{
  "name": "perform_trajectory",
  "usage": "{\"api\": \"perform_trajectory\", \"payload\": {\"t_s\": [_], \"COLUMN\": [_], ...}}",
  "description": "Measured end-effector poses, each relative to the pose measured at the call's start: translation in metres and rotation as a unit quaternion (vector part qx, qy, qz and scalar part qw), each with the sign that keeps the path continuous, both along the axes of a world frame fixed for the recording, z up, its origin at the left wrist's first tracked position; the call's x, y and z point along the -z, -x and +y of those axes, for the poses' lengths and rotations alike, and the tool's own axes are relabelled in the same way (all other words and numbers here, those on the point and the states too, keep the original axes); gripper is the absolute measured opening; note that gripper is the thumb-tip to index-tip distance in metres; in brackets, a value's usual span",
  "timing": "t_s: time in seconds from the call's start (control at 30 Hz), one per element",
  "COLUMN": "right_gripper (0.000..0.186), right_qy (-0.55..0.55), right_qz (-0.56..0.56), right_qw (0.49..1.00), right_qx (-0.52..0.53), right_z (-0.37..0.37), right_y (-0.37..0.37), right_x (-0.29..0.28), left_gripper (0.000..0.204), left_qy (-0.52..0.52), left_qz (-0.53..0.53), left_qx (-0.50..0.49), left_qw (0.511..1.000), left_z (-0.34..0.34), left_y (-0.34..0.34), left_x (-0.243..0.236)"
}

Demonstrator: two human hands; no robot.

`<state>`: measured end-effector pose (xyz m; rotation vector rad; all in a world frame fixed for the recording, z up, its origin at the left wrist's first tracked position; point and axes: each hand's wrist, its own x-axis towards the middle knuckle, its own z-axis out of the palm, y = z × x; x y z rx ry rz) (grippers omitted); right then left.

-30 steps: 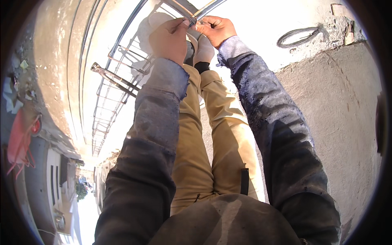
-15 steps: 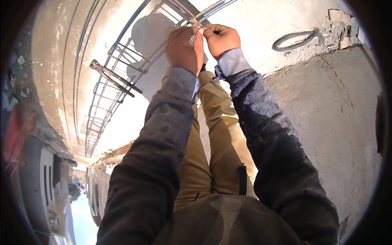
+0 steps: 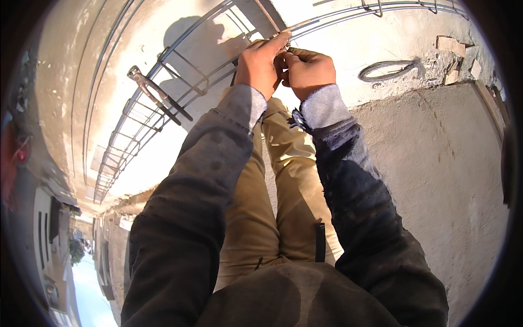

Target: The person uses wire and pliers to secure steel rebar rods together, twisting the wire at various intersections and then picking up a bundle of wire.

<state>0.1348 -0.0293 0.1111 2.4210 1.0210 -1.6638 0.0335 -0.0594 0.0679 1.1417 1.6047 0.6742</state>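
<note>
My left hand [image 3: 260,67] and my right hand [image 3: 310,72] meet at a joint of the steel rebar cage [image 3: 188,82], just beyond my knees. The left fingers are bent together, the index finger reaching along the bars. Beside it, my right hand pinches with thumb and fingertips. Whatever lies between the fingertips is too small and too covered to make out. A pair of pincers [image 3: 158,97] rests across the cage to the left of my hands, jaws pointing away. To the right, a coil of thin dark wire [image 3: 385,70] lies on the ground.
Loose long bars [image 3: 102,71] lie left of the cage. More rebar with stirrups [image 3: 376,7] runs off to the far right. Broken brick pieces [image 3: 452,48] lie past the wire coil, near the edge of a concrete slab [image 3: 436,141]. My legs [image 3: 291,180] stretch out between my arms.
My view has shifted, showing more rebar at the far right. My hands have drawn closer together, and the left index finger now stretches to the right. The pincers still lie on the cage.
</note>
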Motion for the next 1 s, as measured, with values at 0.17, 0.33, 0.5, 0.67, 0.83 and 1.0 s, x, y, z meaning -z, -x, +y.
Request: {"api": "perform_trajectory", "payload": {"t_s": [0.17, 0.33, 0.5, 0.67, 0.83, 1.0], "right_gripper": [0.026, 0.035, 0.04, 0.03, 0.022, 0.019], "right_qy": [-0.096, 0.022, 0.24, 0.192, 0.199, 0.168], "right_qz": [-0.02, 0.199, 0.2, 0.242, 0.233, 0.223], "right_qw": [0.964, 0.974, 0.913, 0.91, 0.92, 0.948], "right_qx": [-0.246, 0.106, 0.262, 0.277, 0.245, 0.155], "right_z": [0.009, 0.012, 0.0, -0.012, -0.005, 0.014], "right_y": [0.001, -0.022, -0.025, -0.026, -0.033, -0.04], "right_x": [-0.019, -0.016, 0.021, 0.043, 0.047, 0.048], "left_gripper": [0.028, 0.017, 0.015, 0.018, 0.018, 0.021], "left_qy": [-0.059, -0.037, 0.133, 0.093, 0.18, 0.187], "left_qz": [0.061, 0.059, -0.089, -0.091, -0.152, -0.068], "left_qx": [0.089, 0.063, -0.144, -0.202, -0.289, -0.308], "left_qw": [0.992, 0.996, 0.977, 0.971, 0.928, 0.93], "left_z": [0.005, 0.009, -0.009, -0.022, -0.013, -0.031], "left_y": [0.011, 0.007, -0.015, -0.025, -0.037, -0.042], "left_x": [-0.004, -0.009, -0.016, 0.003, -0.023, -0.007]}}
